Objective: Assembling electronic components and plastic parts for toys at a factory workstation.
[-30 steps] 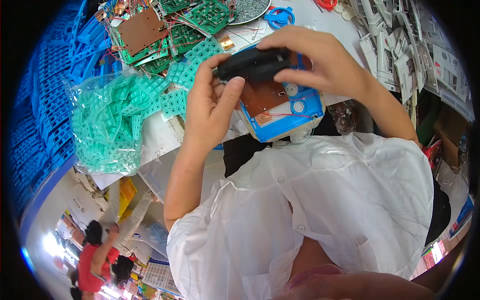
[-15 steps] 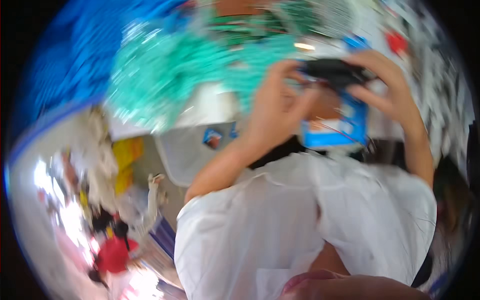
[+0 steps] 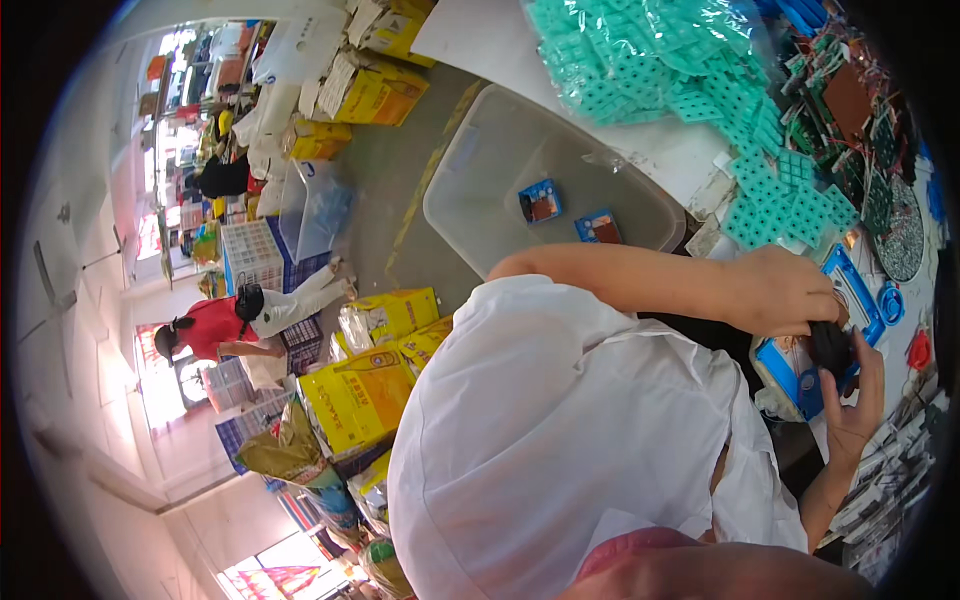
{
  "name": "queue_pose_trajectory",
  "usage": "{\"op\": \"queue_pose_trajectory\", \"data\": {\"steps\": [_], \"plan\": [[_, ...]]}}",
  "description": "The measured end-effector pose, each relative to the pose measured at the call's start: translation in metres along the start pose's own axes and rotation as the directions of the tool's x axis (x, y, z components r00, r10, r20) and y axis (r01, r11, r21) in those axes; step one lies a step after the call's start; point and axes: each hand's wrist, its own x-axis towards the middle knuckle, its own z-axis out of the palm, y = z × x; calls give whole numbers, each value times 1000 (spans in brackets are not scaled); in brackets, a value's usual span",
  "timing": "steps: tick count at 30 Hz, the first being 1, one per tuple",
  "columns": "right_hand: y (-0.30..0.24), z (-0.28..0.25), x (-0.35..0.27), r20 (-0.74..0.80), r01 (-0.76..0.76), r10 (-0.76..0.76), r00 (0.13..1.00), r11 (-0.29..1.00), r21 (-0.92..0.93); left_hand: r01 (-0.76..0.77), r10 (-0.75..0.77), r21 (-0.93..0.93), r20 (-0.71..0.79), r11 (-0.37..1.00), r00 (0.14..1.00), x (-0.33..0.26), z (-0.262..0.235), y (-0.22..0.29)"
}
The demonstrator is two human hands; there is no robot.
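At the right side of the view, my left hand (image 3: 785, 292) has its fingers closed on a small black rounded part (image 3: 828, 348). My right hand (image 3: 852, 408) grips the same part from the near side with thumb and fingers. What kind of part it is cannot be made out. Just beneath lies a blue plastic frame (image 3: 852, 280) with a pale inside, partly covered by my hands. A separate blue ring-shaped piece (image 3: 889, 303) rests beside that frame, and a small red piece (image 3: 918, 350) lies farther right.
Teal pads with dotted squares (image 3: 660, 60), some bagged, cover the table beyond my left arm. Circuit boards (image 3: 850, 110) pile up at the far right, strips (image 3: 880, 490) below. A translucent bin (image 3: 465, 190) holds two blue pieces. Yellow boxes (image 3: 365, 400) and another person (image 3: 215, 325) are leftward.
My view has swung left, so the table now sits at the right and the room shows more. Both hands remain at the black part, now closer together.
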Motion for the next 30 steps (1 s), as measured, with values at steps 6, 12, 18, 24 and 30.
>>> {"op": "queue_pose_trajectory", "data": {"steps": [6, 12, 18, 24, 30], "plan": [[-6, 10, -1, -43, 140, -150, 988, 973, -182, -64, 64, 63, 4, 996, 998, 1, 4, -2], [-23, 9, 23, -80, 186, -204, 976, 965, -184, 65, -59, -64, 95, 996, 994, 3, -24, 5], [-14, 13, 9, -159, 142, -161, 974, 982, -126, 157, -146, -125, 96, 980, 985, 25, -30, 4], [-8, 16, 5, -171, 178, -201, 965, 974, -139, 193, -159, -116, 253, 974, 954, 55, -29, 3], [-7, 17, 7, -159, 176, -197, 967, 975, -137, 187, -126, -95, 447, 978, 886, 75, -28, -1]]}}
